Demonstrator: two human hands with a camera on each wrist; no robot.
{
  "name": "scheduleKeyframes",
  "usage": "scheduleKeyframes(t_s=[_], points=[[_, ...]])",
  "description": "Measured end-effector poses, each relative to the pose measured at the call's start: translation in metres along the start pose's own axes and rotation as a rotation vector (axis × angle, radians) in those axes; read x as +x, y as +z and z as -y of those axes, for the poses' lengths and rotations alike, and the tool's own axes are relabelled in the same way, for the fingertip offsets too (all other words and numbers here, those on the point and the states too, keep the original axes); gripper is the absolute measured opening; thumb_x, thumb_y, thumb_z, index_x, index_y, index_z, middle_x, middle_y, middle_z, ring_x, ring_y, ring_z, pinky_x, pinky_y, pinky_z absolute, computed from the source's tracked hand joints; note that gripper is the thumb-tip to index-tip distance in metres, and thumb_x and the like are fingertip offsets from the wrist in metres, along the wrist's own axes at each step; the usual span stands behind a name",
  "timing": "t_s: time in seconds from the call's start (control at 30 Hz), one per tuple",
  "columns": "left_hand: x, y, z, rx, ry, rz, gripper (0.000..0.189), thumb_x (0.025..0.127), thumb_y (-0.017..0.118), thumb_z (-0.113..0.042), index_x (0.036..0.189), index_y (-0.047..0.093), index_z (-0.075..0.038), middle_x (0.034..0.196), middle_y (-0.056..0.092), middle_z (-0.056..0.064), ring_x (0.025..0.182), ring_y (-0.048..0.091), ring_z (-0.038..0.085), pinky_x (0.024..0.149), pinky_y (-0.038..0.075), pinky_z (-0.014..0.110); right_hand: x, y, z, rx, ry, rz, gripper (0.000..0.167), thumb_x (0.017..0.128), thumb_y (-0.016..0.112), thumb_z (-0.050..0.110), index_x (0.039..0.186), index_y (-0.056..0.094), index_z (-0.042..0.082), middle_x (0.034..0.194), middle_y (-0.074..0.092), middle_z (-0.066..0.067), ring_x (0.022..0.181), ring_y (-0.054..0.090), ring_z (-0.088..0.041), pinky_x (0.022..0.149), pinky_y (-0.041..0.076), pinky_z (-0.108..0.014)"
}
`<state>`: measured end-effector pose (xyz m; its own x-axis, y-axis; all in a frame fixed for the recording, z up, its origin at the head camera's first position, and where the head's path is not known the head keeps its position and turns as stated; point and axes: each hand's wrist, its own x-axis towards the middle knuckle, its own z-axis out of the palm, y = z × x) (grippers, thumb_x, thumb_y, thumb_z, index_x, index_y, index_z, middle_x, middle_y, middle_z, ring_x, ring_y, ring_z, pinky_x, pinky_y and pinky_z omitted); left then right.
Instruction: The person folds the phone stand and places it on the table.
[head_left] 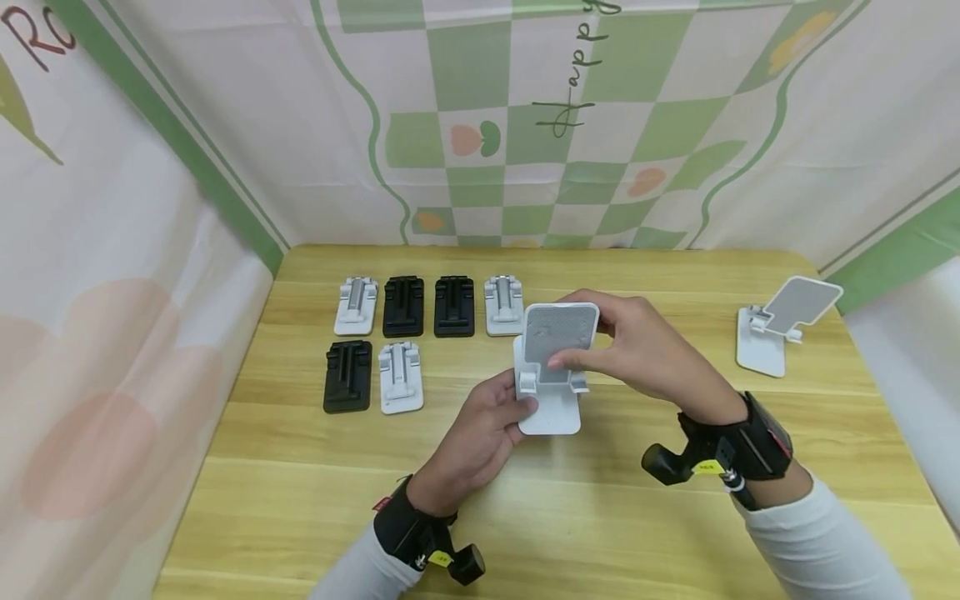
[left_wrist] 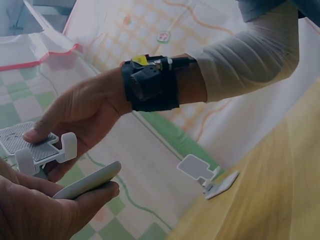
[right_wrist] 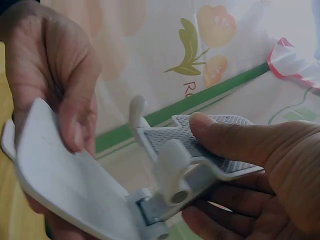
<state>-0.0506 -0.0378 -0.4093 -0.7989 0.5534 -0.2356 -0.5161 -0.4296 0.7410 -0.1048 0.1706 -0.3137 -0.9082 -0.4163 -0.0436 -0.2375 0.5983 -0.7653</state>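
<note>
Both hands hold a white folding phone stand [head_left: 551, 415] over the middle of the table. My left hand [head_left: 483, 429] grips its flat base, thumb on the top face. The right hand [head_left: 637, 354] pinches the upper plate with its grey textured pad, thumb on the pad and fingers behind. In the right wrist view the base [right_wrist: 75, 175] and the plate [right_wrist: 230, 122] stand apart at an angle, joined by a hinge [right_wrist: 150, 212]. Two small white hooks stick up at the plate's lower edge.
Folded stands lie in two rows at the left: a black stand [head_left: 403, 307], a white stand [head_left: 401, 377] and several more. An unfolded white stand [head_left: 761, 343] stands at the right on the wooden table [head_left: 600, 533]. Patterned curtains [head_left: 330, 183] hang behind and beside it.
</note>
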Motion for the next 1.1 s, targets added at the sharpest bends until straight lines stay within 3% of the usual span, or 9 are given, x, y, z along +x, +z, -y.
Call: scheduleKeyframes(t_s=[0.3,0.53,0.87,1.1], points=[[-0.002,0.001,-0.005,-0.027,0.006,-0.010,0.055,0.107,0.034,0.003,0.160,0.019,0.003,0.163,0.034,0.019,0.150,0.037,0.036,0.117,0.041,0.043,-0.004,0.020,-0.017,0.278,0.004,-0.075,0.049,0.085,0.085,0.017,0.130,0.065,0.009,0.121,0.071,-0.006,0.102,0.069,-0.016,0.088,0.058,-0.021],[-0.003,0.000,-0.006,-0.021,-0.001,0.006,0.055,0.107,0.034,0.003,0.160,0.018,0.004,0.163,0.033,0.020,0.150,0.038,0.037,0.118,0.040,0.045,-0.007,0.026,-0.019,0.261,-0.004,-0.131,0.044,0.087,0.083,0.016,0.127,0.067,0.008,0.118,0.074,-0.008,0.100,0.072,-0.011,0.087,0.058,-0.019],[-0.004,0.001,-0.007,-0.038,-0.005,-0.004,0.054,0.107,0.035,0.003,0.159,0.021,0.003,0.161,0.038,0.017,0.146,0.044,0.037,0.111,0.048,0.038,-0.006,0.029,-0.016,0.241,-0.043,-0.202,0.036,0.084,0.085,0.013,0.118,0.073,0.007,0.107,0.078,-0.008,0.091,0.072,-0.010,0.078,0.059,-0.020],[-0.004,0.003,-0.007,-0.027,-0.002,0.007,0.053,0.107,0.036,0.003,0.158,0.023,0.003,0.160,0.040,0.018,0.146,0.044,0.037,0.110,0.049,0.037,-0.003,0.032,-0.020,0.214,-0.103,-0.270,0.036,0.083,0.085,0.008,0.117,0.075,0.008,0.107,0.079,-0.008,0.094,0.073,-0.006,0.078,0.059,-0.018]])
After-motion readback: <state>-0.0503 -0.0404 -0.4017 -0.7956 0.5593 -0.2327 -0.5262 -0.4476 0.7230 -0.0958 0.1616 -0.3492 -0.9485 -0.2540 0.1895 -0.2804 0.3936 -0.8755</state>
